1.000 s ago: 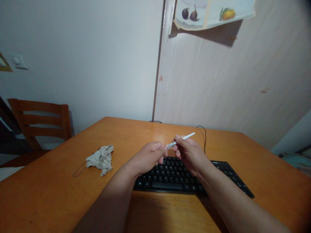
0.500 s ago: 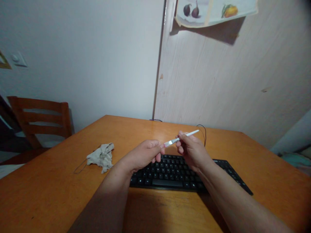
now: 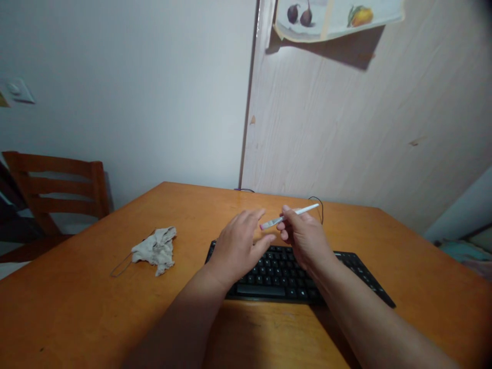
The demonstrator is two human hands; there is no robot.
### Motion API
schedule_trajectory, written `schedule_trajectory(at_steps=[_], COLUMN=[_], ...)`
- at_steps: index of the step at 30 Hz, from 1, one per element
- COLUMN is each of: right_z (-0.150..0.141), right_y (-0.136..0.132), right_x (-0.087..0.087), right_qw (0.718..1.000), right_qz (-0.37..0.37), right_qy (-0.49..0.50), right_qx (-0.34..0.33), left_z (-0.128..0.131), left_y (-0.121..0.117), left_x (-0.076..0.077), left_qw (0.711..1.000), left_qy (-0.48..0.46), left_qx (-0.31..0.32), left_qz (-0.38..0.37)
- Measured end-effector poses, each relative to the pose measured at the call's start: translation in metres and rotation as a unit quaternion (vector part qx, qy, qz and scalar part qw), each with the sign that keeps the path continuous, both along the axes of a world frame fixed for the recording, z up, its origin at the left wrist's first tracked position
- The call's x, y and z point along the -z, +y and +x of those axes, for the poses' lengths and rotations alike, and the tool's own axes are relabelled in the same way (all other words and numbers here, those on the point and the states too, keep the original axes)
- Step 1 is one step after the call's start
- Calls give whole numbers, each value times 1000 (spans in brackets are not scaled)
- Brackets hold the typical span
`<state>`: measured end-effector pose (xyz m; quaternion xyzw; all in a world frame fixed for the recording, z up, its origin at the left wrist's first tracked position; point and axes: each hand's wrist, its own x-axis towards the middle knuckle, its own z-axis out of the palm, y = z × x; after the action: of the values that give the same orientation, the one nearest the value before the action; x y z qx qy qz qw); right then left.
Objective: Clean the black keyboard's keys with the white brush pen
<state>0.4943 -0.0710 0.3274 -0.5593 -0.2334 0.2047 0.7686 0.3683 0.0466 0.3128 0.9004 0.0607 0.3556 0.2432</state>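
A slim paintbrush (image 3: 273,222) with a white handle and a pinkish tip is pinched in my right hand (image 3: 305,233), its tip pointing left. My left hand (image 3: 240,246) is open, thumb and fingers apart, just left of the brush tip and not holding it. Both hands are above a black keyboard (image 3: 261,291) on the table. My hands and forearms hide parts of its keys.
A crumpled grey-beige cloth (image 3: 157,250) with a thin loop lies on the wooden table (image 3: 88,302) to the left. Behind the keyboard a black cable (image 3: 322,210) curves toward the wall. A wooden chair (image 3: 61,187) stands at the far left.
My left hand has let go of the brush tip and opened, its fingers now spread beside it. The right hand still holds the brush in nearly the same spot.
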Motion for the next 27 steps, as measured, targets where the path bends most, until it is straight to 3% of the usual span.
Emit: schedule_trajectory(at_steps=[3,6,11,14,17,22,27], right_z=[-6,-9,-9,-6,-3,0,-4], right_y=[1,1,0,0,0,1,1], right_x=[0,0,-3,-4,-2,1,1], right_qw=[1000,1000,998,997,997,998,998], right_qz=[-7,-7,7,5,-2,-5,13], right_qy=[-5,-25,-37,-25,-24,-23,-1], right_qx=[-8,-7,-46,-76,-70,-65,-61], left_z=[-1,0,2,3,5,3,0], left_y=[-6,-7,-3,-1,0,0,0], left_x=[-2,-3,-3,-2,0,1,-1], left_qw=[998,997,996,979,964,951,962], left_qy=[32,52,29,40,56,72,81], left_qx=[6,5,43,84,98,119,85], left_qz=[57,54,-75,-180,-239,-275,-247])
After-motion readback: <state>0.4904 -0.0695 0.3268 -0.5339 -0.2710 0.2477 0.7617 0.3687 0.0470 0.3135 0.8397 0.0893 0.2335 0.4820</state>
